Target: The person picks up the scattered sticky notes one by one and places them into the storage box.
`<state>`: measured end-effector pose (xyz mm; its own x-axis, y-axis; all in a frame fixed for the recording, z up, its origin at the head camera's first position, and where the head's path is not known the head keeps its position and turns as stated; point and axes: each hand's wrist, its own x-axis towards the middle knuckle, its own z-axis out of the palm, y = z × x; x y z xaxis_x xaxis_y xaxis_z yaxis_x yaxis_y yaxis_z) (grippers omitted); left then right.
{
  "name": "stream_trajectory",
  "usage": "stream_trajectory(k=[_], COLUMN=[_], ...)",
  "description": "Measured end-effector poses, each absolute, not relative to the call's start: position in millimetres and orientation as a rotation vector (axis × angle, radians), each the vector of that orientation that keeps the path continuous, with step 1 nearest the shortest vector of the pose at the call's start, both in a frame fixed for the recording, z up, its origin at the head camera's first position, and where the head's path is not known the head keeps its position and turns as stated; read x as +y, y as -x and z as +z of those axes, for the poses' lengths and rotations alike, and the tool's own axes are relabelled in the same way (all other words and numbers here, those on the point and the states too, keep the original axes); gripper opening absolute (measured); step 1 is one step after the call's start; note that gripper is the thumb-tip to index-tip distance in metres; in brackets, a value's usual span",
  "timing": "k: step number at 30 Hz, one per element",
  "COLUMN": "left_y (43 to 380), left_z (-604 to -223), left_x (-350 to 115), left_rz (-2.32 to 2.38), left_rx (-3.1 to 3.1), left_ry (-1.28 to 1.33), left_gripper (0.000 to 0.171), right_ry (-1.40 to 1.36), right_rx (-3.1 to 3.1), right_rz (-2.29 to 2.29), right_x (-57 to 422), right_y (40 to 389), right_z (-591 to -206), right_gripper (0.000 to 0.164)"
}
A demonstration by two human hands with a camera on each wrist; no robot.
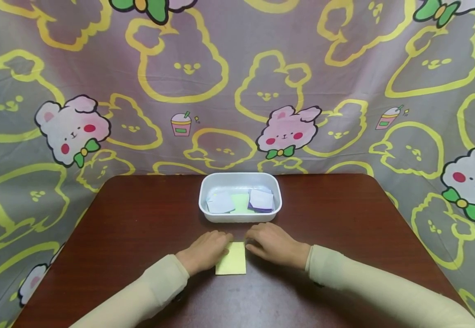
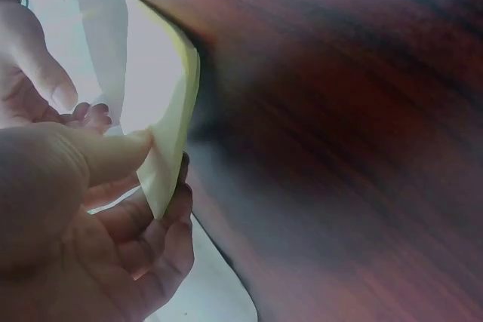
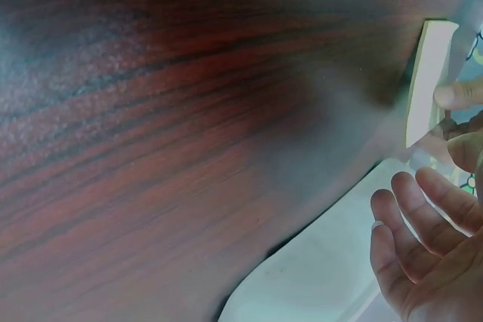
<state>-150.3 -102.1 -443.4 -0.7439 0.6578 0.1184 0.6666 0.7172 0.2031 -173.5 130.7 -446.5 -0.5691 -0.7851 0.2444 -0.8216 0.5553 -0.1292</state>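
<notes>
A yellow pad of sticky notes (image 1: pixel 232 262) is held close over the table, in front of a white tray. My left hand (image 1: pixel 206 251) pinches it near one corner; in the left wrist view the thumb (image 2: pixel 124 154) lies on the pale face and the fingers are curled behind the pad. To the right of the pad is my right hand (image 1: pixel 277 246), holding nothing. Its fingers (image 3: pixel 411 243) are loosely bent and apart from the pad in the right wrist view.
The white tray (image 1: pixel 240 218) stands just beyond both hands. Inside are a whitish stack of notes (image 1: pixel 221 203), a green note (image 1: pixel 240 203) and a white-and-purple stack (image 1: pixel 261 201). The brown table (image 1: pixel 139 218) ends at a patterned curtain (image 1: pixel 221 114).
</notes>
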Motion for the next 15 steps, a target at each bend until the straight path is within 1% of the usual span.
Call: stream_trajectory(k=[8, 15], left_y=[155.6, 159.2], left_z=[-438.2, -432.5], left_x=[-102.0, -101.6], left_rz=[-0.417, -0.456], left_rx=[-2.883, -2.891], left_ry=[1.101, 1.089], left_gripper=[0.021, 0.02], right_ry=[-1.348, -1.348], right_rx=[-2.65, -2.63], right_rz=[0.388, 0.387], right_x=[132.4, 132.6], right_y=[176.5, 177.0], right_z=[-439.6, -432.2], right_gripper=[0.015, 0.017])
